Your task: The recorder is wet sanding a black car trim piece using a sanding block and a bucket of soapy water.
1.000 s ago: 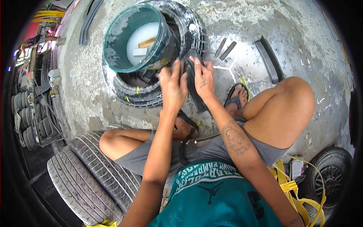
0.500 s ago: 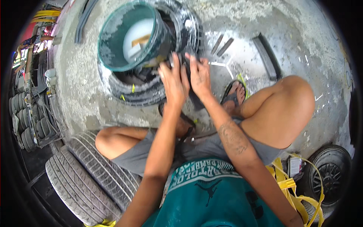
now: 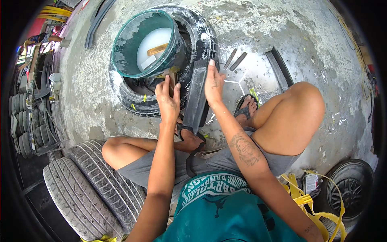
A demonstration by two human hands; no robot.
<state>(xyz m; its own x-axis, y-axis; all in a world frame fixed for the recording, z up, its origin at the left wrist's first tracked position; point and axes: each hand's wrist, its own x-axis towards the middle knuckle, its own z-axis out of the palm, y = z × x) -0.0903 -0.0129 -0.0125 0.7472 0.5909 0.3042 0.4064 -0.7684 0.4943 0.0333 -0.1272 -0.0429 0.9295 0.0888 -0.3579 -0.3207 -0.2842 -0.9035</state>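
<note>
My right hand (image 3: 214,84) grips a long black rubber strip (image 3: 196,94) by its right edge, with the thumb near the upper end. The strip slants from the tire's rim down toward my left foot, and its upper face looks wet. Left of the strip, my left hand (image 3: 167,100) is closed, thumb and fingers pinching a small brownish flat piece (image 3: 173,77); its kind is unclear. Just beyond stands a green bucket (image 3: 117,48) of whitish liquid, with a wooden piece (image 3: 157,49) and a pale block (image 3: 148,61) in it. The bucket rests within a black tire (image 3: 206,34) lying flat.
Two short dark strips (image 3: 238,61) and a longer curved rubber strip (image 3: 278,66) lie on the wet concrete floor at right. Ribbed tires (image 3: 76,197) stand by my left knee. A wheel (image 3: 350,187) and yellow straps (image 3: 304,199) are at lower right.
My hands were close together over the strip's upper end. The left has drawn away to the left, below the bucket, and the strip's face now shows between them.
</note>
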